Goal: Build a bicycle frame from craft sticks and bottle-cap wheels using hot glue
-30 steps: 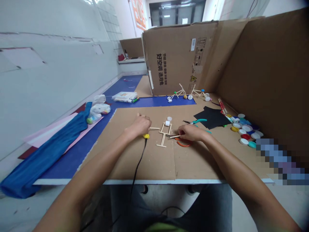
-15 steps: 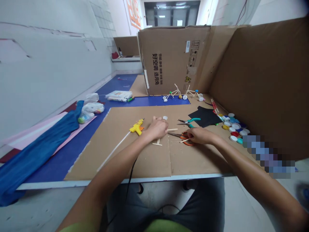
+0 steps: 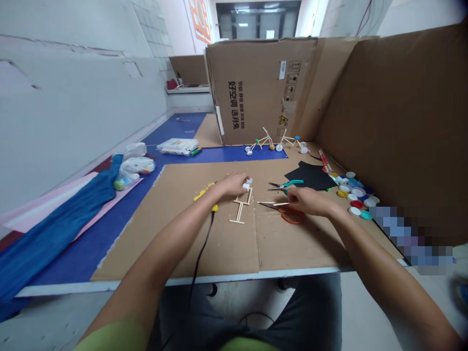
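Arms (image 3: 166, 251) stretched forward; left hand (image 3: 233, 184) palm down; right hand (image 3: 307, 201), fingers (image 3: 293, 196) curled

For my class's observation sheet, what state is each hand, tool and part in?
Left hand: at white piece, grip unclear
Right hand: pinching a stick
Pliers: jaws open
Scissors: lying flat, blade opening unclear
Stick frame: joined, lying flat
Glue gun: lying down, partly hidden
Bottle caps: clustered loosely
Black sheet: flat

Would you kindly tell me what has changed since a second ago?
The left hand has moved right, from beside the yellow glue gun to the white cylinder by the stick frame, no longer visibly carrying a stick. The right hand, still holding a wooden stick, and the orange-handled scissors shifted right. Frame, glue gun and teal-handled pliers stayed.
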A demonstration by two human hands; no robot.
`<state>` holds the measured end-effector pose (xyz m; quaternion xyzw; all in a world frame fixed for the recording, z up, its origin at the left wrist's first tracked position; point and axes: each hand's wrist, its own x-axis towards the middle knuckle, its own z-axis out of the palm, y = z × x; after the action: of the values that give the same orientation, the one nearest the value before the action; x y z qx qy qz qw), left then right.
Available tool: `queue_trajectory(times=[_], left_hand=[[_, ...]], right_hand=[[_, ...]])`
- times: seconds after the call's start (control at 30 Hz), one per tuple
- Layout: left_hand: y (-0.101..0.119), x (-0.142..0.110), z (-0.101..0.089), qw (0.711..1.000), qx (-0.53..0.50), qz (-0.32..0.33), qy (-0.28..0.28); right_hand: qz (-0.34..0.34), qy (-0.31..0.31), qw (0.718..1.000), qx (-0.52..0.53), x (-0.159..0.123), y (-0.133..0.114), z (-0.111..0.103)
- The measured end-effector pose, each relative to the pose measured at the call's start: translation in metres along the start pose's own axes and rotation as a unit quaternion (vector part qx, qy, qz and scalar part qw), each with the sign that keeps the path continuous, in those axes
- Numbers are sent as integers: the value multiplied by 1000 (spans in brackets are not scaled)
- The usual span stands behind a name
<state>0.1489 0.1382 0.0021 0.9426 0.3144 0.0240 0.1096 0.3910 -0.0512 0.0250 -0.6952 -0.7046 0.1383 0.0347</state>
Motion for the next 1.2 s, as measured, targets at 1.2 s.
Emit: queue_trajectory(times=[1.2], left_hand=[[-45,-115,-46,949,-311,-33,46]], right_hand=[[-231,59,969,-58,95,-191,-44]])
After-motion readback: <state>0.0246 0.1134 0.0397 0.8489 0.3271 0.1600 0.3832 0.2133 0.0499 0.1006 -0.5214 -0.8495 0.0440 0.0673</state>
